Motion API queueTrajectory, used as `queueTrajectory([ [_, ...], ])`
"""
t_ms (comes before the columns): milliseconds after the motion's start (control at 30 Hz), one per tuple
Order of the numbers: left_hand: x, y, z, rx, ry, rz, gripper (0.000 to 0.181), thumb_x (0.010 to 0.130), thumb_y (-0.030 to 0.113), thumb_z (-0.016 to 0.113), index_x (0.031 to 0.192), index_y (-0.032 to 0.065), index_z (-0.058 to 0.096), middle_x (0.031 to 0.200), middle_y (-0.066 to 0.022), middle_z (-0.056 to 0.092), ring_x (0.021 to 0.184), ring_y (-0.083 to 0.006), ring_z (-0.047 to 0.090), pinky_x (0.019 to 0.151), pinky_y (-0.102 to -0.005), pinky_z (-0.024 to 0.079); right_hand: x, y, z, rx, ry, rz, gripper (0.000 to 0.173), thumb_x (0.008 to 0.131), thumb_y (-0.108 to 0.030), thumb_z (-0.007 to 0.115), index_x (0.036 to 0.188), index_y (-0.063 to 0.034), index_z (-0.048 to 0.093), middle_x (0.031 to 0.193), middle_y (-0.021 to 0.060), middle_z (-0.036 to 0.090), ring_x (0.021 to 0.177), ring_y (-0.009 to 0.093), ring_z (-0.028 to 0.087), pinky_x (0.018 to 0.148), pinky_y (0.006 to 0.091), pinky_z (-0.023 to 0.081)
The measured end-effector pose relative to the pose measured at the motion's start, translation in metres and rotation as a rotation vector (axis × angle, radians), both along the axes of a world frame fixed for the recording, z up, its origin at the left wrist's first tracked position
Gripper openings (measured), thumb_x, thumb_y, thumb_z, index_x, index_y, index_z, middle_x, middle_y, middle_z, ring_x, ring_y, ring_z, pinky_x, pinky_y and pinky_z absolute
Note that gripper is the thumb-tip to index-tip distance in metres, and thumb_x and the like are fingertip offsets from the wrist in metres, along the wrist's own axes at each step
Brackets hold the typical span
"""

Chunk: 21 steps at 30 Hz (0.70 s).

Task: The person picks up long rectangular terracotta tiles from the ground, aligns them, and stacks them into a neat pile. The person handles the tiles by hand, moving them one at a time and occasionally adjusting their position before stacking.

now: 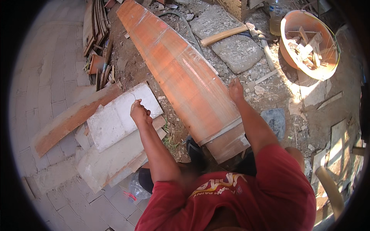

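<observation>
A long tapering plywood panel [179, 69], orange-brown with pale scuffs, lies slantwise before me. Its wide near end overlaps a shorter brown board [227, 147]. To the left of the panel, my left hand [140, 112] is raised over a white board [112, 118], fingers closed on what looks like a thin wire [133, 95]. My right hand [236, 90] is at the panel's right edge, its fingers curled. Whether it grips the panel or something small cannot be made out.
A hammer [225, 34] with a wooden handle lies across rubble. An orange bucket [307, 69] holds wood scraps; a plastic bottle [276, 20] stands behind it. Left are a curved plywood strip [78, 118] and stacked thin boards [95, 26]. A hose [185, 21] runs behind the panel.
</observation>
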<state>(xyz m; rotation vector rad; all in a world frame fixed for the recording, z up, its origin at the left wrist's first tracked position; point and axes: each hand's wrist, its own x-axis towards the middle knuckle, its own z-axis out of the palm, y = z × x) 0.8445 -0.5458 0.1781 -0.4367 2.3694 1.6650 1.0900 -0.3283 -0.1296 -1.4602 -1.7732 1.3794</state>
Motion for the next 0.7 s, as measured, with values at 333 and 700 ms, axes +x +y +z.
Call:
queueTrajectory([
  [333,0.074,0.087,-0.037,0.039,-0.026,-0.696,0.021,0.096,0.023,0.05,0.097,0.0032,0.058,0.063,0.0005,0.047,0.053,-0.0085,0.042,0.049,-0.0252,0.037,0.01,0.012,0.034,0.156,0.086,0.092,0.013,0.089,-0.01,0.05,0.084,-0.0003,0.058,0.077,0.0187,0.063,0.074,0.031,0.061,0.067,0.0402,0.047],
  [700,0.138,0.154,-0.197,-0.335,0.367,-1.147,0.018,0.085,0.017,0.058,0.09,0.0004,0.065,0.083,-0.0227,0.065,0.08,-0.0363,0.064,0.074,-0.0402,0.049,0.011,0.013,0.064,0.065,0.122,0.289,0.012,0.082,-0.01,0.061,0.082,0.0013,0.066,0.076,0.0163,0.064,0.07,0.024,0.061,0.069,0.0337,0.047],
])
